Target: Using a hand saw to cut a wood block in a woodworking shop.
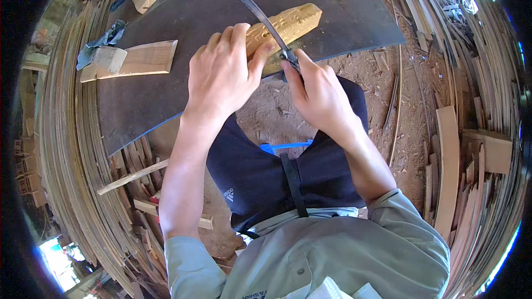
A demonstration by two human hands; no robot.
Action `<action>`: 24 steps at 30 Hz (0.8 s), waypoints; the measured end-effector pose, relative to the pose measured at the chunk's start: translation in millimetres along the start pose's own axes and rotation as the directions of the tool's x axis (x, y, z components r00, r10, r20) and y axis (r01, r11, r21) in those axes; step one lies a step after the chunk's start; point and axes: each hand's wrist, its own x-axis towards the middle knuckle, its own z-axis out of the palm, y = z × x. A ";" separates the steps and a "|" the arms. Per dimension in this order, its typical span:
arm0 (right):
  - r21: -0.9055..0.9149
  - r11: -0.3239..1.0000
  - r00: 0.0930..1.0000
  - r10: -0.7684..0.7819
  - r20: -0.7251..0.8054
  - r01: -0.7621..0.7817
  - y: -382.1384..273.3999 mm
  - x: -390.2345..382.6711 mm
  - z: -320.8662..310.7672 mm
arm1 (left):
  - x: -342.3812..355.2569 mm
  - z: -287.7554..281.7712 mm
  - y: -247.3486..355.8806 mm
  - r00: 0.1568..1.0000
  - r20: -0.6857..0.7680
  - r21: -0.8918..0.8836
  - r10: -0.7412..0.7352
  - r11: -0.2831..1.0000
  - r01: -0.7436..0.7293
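On the dark tabletop lies a golden-yellow block (302, 19) with a rough, carved-looking upper face. My left hand (224, 69) grips its near left part, fingers over the far side and thumb pressed on top. My right hand (321, 88) is closed round the dark handle of a long, narrow saw-like tool (252, 8), its index finger and thumb at the handle's front. The tool's grey metal length crosses over the block and reaches away to the far left. Its lower edge, and whether that touches the block, cannot be made out.
The dark table (149, 99) has a blue front edge. On its left lie a flat wooden board (147, 58), a pale block (110, 59) and a blue-grey cloth (111, 33). Another wood block (143, 0) lies farther back. Long timber strips (72, 116) line both sides.
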 end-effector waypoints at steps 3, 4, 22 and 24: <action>0.025 0.998 0.998 0.056 0.023 -0.056 -0.4 11.0 4.1 | 0.9 0.3 -0.2 1.000 0.001 -0.006 -0.007 1.000 0.007; 0.033 0.998 0.999 0.051 0.019 -0.051 -2.0 12.3 4.8 | 0.3 0.0 -0.7 1.000 -0.002 -0.006 -0.002 1.000 0.002; 0.038 0.994 0.992 0.100 0.077 -0.103 -0.4 20.5 1.8 | 2.1 0.8 -3.5 1.000 -0.009 -0.006 0.012 1.000 -0.012; 0.022 0.996 0.993 0.090 0.074 -0.091 -2.1 20.0 1.7 | 2.8 -0.5 -2.6 1.000 -0.003 -0.007 0.008 1.000 -0.008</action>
